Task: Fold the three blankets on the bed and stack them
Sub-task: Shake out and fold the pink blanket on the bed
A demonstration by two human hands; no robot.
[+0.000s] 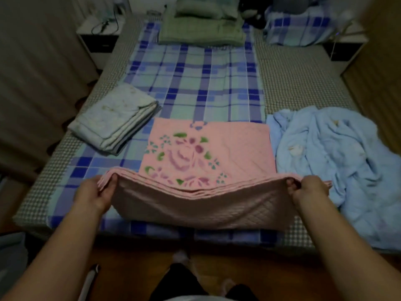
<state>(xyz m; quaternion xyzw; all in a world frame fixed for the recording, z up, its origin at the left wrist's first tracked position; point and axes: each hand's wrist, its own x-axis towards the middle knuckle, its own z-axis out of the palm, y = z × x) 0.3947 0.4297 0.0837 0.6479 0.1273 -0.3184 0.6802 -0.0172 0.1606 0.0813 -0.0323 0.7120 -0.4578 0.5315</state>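
Near bed edge, centre — pink blanket (208, 157) mid-fold, near edge lifted. Left hand (95, 195) and right hand (309, 191) pinch its layered corners, well apart. Pale folded blanket (115, 120) left, done; blue blanket (334, 161) right, crumpled. Next, likely — carry edge far, align corners.

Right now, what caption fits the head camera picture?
Both hands, left and right, lift the pink blanket's near edge.

A: "The pink blanket (208, 153) looks like matt cloth, its underside quilted in diamonds. The crumpled blue blanket (338, 161)?"
B: "Soft, fleecy cloth. The bed (195, 83) wears a flat woven checked sheet, and the floor (249, 268) below is smooth wood with a faint sheen."
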